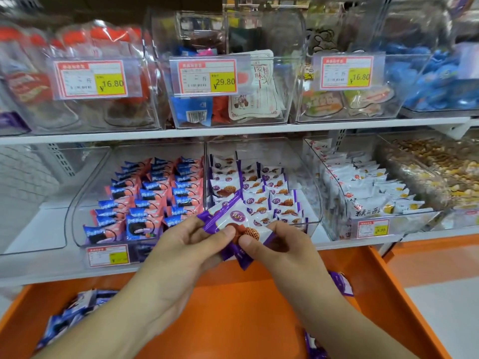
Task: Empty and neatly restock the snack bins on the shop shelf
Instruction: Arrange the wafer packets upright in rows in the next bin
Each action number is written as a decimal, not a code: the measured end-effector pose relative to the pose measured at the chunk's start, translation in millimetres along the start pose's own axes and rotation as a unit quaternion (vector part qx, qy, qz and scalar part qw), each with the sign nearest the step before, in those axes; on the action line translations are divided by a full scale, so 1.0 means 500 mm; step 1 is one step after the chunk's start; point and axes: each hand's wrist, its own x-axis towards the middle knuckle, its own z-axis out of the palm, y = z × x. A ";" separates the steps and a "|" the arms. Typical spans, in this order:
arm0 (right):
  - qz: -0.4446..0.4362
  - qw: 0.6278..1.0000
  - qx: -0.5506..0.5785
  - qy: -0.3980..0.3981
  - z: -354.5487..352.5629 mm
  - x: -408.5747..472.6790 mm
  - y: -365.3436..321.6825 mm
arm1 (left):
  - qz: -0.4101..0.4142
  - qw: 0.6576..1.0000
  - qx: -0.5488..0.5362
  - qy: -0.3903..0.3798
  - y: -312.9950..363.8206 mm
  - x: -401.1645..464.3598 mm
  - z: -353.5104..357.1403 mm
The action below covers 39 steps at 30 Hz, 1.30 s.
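The white lower shelf (181,270) carries clear bins (315,203) of wrapped snacks side by side, above an orange ledge (233,307) strewn with loose packets (70,317).

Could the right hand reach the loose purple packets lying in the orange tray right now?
Probably not at once: the right hand and left hand both pinch a purple packet. The tray packets lie uncovered below it.

Glossy plastic wrappers (241,224); clear smooth plastic bins (315,203) (orange tray (233,307) matt).

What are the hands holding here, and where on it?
Both hands, left and right, pinch a small stack of purple-and-white snack packets at its near lower edge.
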 end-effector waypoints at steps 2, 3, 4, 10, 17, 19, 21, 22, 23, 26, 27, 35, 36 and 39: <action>-0.004 1.000 -0.023 0.001 -0.002 -0.002 -0.001 | -0.004 1.000 0.014 0.002 -0.001 0.001 -0.001; -0.007 1.000 -0.028 -0.005 -0.005 -0.001 -0.001 | -0.005 1.000 0.025 0.003 0.000 0.001 -0.002; -0.009 0.999 -0.029 -0.021 -0.010 0.000 -0.003 | -0.005 0.999 0.035 0.002 0.001 0.001 -0.002; -0.018 0.995 0.006 -0.094 -0.037 0.006 -0.018 | 0.011 0.999 0.048 -0.015 -0.001 -0.003 0.007; -0.046 0.997 -0.019 -0.055 -0.054 0.033 -0.004 | 0.058 0.975 0.211 -0.023 0.007 0.026 0.005; -0.057 0.997 -0.047 -0.031 -0.064 0.054 -0.015 | 0.092 0.936 0.341 -0.005 0.016 0.057 -0.015; -0.076 0.994 -0.073 -0.016 -0.076 0.092 -0.026 | 0.142 0.879 0.455 0.016 0.034 0.092 -0.027; -0.087 0.992 -0.092 -0.010 -0.080 0.114 -0.032 | 0.159 0.859 0.486 0.018 0.041 0.109 -0.031; -0.098 0.988 -0.121 0.000 -0.085 0.142 -0.034 | 0.177 0.839 0.514 0.026 0.046 0.128 -0.035; -0.118 0.970 -0.211 0.033 -0.108 0.264 -0.031 | 0.202 0.736 0.644 0.044 0.034 0.182 -0.059; -0.119 0.961 -0.245 0.040 -0.115 0.310 -0.028 | 0.188 0.706 0.681 0.052 0.025 0.193 -0.074; -0.143 0.919 -0.365 -0.029 -0.072 0.589 0.003 | 0.091 0.797 0.591 0.077 -0.120 0.270 -0.207; -0.136 0.921 -0.362 -0.041 -0.067 0.602 0.007 | 0.115 0.807 0.577 0.055 -0.128 0.283 -0.211; -0.108 0.924 -0.365 -0.043 -0.056 0.605 0.006 | 0.142 0.721 0.678 0.011 -0.054 0.247 -0.152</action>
